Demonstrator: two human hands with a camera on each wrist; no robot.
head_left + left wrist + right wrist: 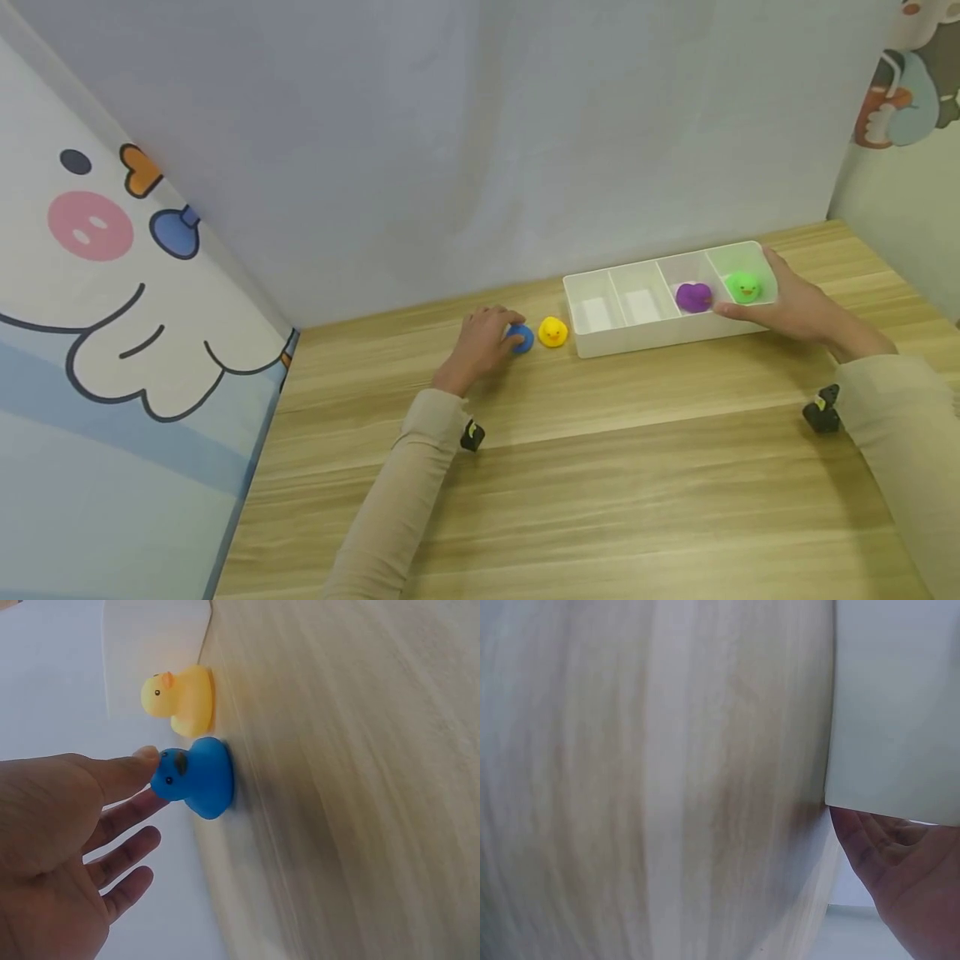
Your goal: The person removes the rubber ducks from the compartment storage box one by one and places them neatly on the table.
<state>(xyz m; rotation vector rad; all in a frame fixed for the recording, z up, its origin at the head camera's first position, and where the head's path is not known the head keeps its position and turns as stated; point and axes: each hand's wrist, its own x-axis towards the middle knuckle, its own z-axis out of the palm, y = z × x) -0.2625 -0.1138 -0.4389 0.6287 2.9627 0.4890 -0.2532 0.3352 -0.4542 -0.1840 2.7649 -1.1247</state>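
Now pinched by its head: the blue duck (210, 780)

My left hand (480, 343) holds it between thumb and forefinger, other fingers spread. It sits upright on the bench (600, 500), beak facing my wrist. Just beside it is the yellow duck (552, 332), then the white tray (652, 336), long axis running left to right, my right hand (802, 308) gripping its right end around the purple duck (693, 297) and green duck (745, 287) compartments.

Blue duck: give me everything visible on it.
The blue duck looks like soft matte rubber or plastic, solid blue, with a rounded head and body, dark eyes and a dull brownish bill. It is upright on or just above the wood table; base contact is unclear. The left hand pinches its head. It sits right beside the yellow duck, on the side away from the tray.
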